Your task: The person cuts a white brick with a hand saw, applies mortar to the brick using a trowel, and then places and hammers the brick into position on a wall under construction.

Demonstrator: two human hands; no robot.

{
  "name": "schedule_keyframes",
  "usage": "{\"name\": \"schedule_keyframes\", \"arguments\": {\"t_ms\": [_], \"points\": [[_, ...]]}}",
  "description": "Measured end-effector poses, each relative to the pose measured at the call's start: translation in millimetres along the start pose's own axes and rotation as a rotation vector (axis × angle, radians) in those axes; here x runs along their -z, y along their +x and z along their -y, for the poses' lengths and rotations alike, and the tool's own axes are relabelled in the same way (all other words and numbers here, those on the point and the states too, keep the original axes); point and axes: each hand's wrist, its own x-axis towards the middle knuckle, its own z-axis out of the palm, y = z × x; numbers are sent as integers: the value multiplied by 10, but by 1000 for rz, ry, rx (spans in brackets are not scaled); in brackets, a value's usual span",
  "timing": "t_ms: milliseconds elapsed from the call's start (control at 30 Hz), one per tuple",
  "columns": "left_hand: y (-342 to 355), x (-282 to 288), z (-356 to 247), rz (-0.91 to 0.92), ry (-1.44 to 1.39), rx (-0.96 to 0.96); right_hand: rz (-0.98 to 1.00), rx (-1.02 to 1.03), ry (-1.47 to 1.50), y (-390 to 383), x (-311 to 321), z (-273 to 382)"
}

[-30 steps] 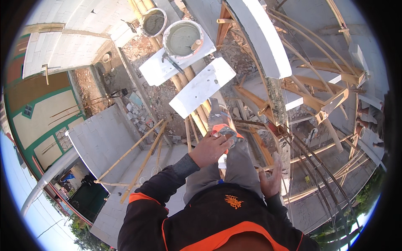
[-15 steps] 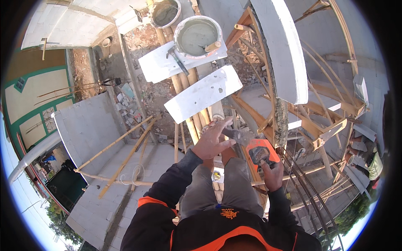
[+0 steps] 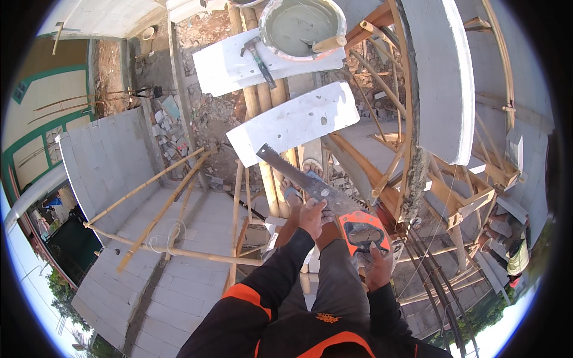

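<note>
The right grip [image 3: 379, 267] was closed around the handsaw's [image 3: 334, 200] orange handle [image 3: 356, 219]; the left grip [image 3: 311, 218] was curled at the blade [image 3: 298, 179], its hold undeterminable.

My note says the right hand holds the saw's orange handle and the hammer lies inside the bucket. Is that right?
Not quite: the hammer lies on the white block beside the bucket, as the head view shows. The right hand does hold the saw's orange handle.
</note>
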Motion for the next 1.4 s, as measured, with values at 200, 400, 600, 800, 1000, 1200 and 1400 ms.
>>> {"name": "schedule_keyframes", "arguments": {"t_ms": [200, 400, 600, 800, 1000, 1200, 1400], "points": [[86, 148, -101, -203, 292, -225, 398, 757, -1325, 41, 5, 50], [494, 51, -671, -163, 519, -227, 412, 729, -1337, 709, -471, -204], [1903, 1951, -1820, -777, 624, -597, 111, 787, -1075, 1361, -171, -788], [2515, 2617, -2721, -311, 352, -557, -143, 523, -715, 2021, -99, -1038], [2602, 2193, -2724, -516, 635, -631, -183, 475, -295, 2513, -245, -926], [2580, 2436, -3049, -452, 648, -739, -239, 349, -225, 2422, -423, -849], [2726, 2103, -3282, -442, 844, -811, -166, 273, -313, 2261, 222, -923]]}}
